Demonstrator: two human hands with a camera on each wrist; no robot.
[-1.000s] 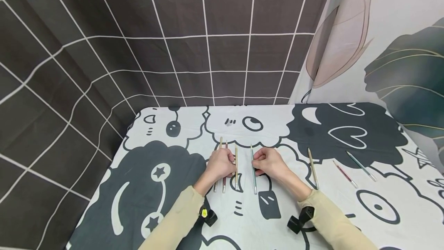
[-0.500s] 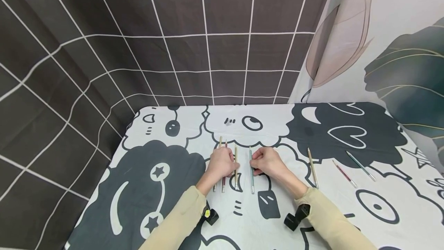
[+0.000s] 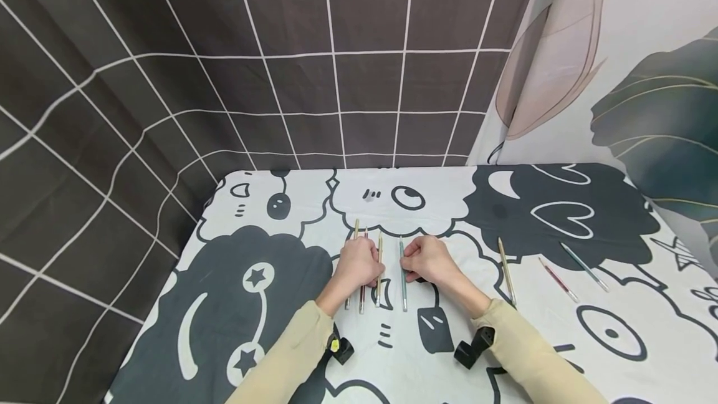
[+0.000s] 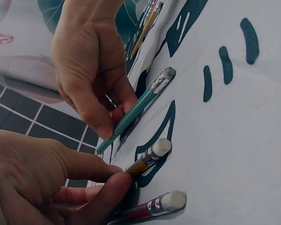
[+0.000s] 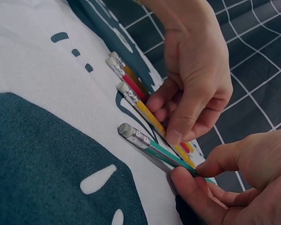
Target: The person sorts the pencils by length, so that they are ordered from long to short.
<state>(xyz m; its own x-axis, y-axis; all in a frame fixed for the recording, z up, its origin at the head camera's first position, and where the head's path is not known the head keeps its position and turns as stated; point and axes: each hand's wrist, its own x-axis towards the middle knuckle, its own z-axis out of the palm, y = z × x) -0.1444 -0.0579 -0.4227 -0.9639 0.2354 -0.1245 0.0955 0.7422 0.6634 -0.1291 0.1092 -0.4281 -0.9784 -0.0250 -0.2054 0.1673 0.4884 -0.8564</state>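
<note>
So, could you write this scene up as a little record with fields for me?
Left hand: pinches a slim yellow pencil with whitish eraser
Right hand: pinches a slim green pencil with grey eraser
Also by left hand: slim red pencil, slim orange-yellow pencil
Lying apart, right side: loose yellowish pencil, loose red pencil, loose green pencil
Surface: white cloth printed with dark cartoon shapes
Backdrop: dark fabric with white grid lines

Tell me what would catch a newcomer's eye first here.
Probably the dark gridded curtain filling the upper left and centre of the head view, above a cloth printed with cartoon shapes. Next, the two hands mid-cloth: the left hand pinches a yellow pencil, the right hand a green pencil. Three more pencils lie off to the right.
</note>
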